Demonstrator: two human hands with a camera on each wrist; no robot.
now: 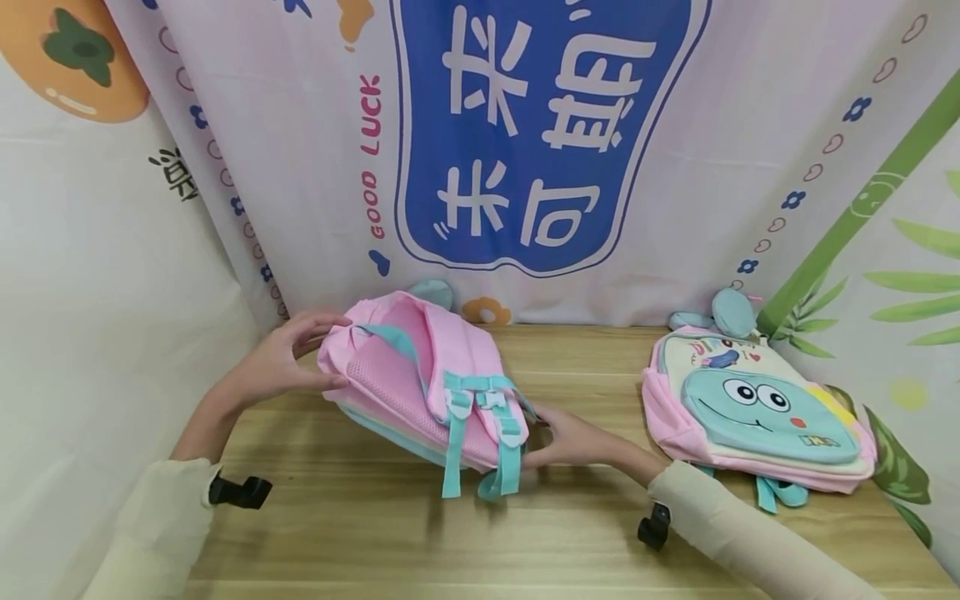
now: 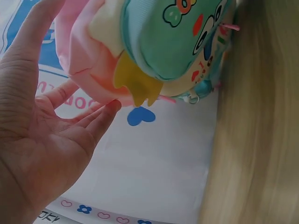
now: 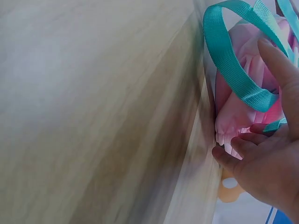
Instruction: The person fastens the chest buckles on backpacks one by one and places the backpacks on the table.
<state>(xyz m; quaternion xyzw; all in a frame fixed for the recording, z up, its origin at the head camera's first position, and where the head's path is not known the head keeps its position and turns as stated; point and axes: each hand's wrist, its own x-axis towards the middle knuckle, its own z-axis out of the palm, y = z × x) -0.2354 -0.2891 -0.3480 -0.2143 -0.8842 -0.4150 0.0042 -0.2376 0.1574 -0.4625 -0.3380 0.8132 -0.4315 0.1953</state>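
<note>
A pink backpack point(image 1: 468, 346) with teal straps point(image 1: 453, 454) is held above the wooden table, tilted, its mesh back panel and shoulder straps facing up. My left hand point(image 1: 288, 360) grips its left side between thumb and fingers. At the opposite, lower end, my right hand point(image 1: 566, 437) holds the bag beside the strap buckles. The left wrist view shows the teal front pocket point(image 2: 161, 37) and a yellow flap point(image 2: 135, 79) on the underside. In the right wrist view a teal strap loop point(image 3: 233, 70) hangs near my right thumb, and my fingers curl by the pink fabric.
A second, matching backpack point(image 1: 772, 417) lies face up at the right of the wooden table point(image 1: 360, 533), its smiling teal pocket showing. Printed white cloth point(image 1: 315, 150) hangs behind and along both sides. Black wrist mounts point(image 1: 240, 492) sit at both sleeve cuffs.
</note>
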